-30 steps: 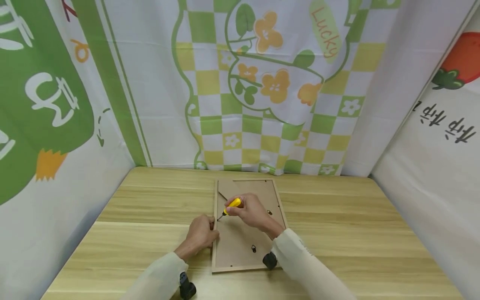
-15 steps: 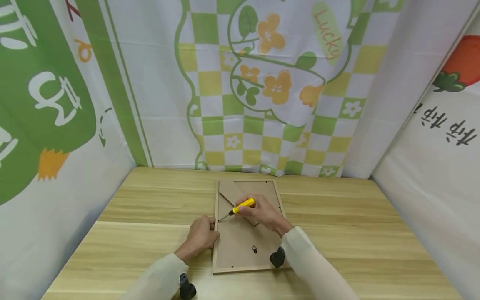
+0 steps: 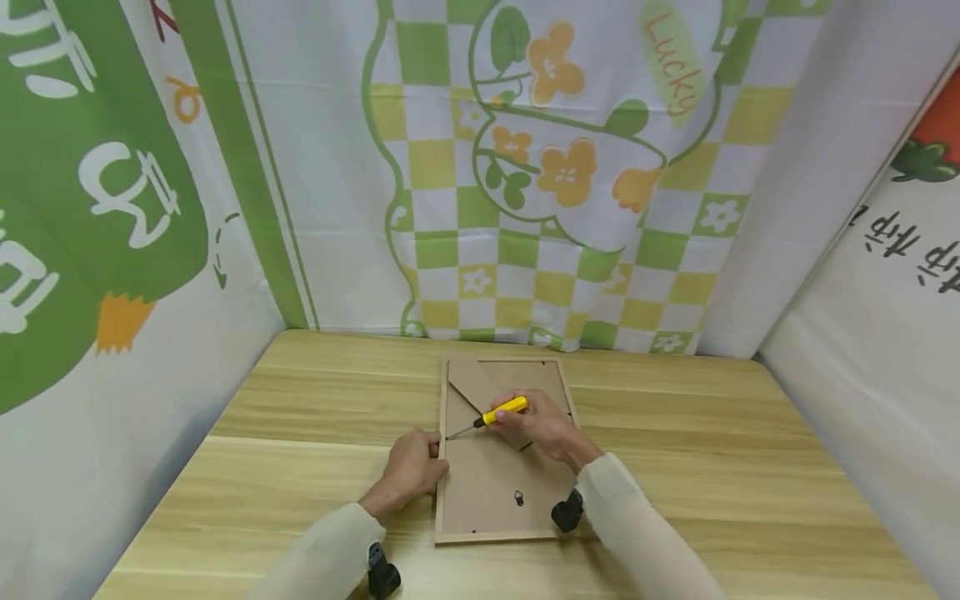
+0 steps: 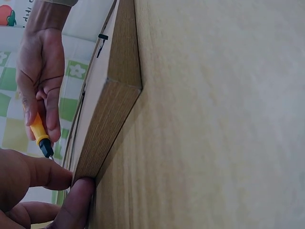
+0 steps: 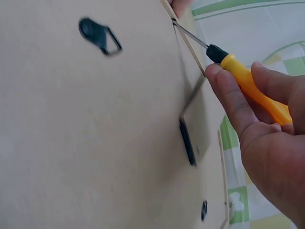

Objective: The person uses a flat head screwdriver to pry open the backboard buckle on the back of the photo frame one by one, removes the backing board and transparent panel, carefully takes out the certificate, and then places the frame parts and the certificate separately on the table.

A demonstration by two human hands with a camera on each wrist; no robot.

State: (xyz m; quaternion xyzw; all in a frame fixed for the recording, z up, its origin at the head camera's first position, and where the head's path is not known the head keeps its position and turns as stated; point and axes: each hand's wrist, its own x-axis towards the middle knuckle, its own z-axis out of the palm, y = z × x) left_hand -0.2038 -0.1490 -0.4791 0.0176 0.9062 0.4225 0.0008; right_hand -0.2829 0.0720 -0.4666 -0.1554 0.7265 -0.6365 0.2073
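Observation:
A wooden picture frame [image 3: 480, 492] lies on the table with its brown backing board upward. My left hand [image 3: 411, 467] holds the frame's left edge, thumb and fingers at the rim in the left wrist view. Pinched between the thumb and fingers of my right hand [image 3: 547, 425] is a screwdriver [image 3: 510, 407] with a yellow handle and black collar. It slants low over the board, its tip at a small dark tab [image 5: 173, 21] by the left rim, close to the left fingers. Under the right hand, a stand leg [image 3: 468, 383] runs diagonally across the backing.
A dark hanging ring [image 3: 518, 498] is fixed to the lower part of the backing. Small dark tabs sit along the frame's inner rim. The wooden table [image 3: 697, 467] extends on both sides, and a patterned curtain [image 3: 517, 275] hangs behind its far edge.
The right hand has moved right, tipping the screwdriver flatter while its tip stays by the left rim. The left hand keeps its place on the frame. The head view has shifted slightly.

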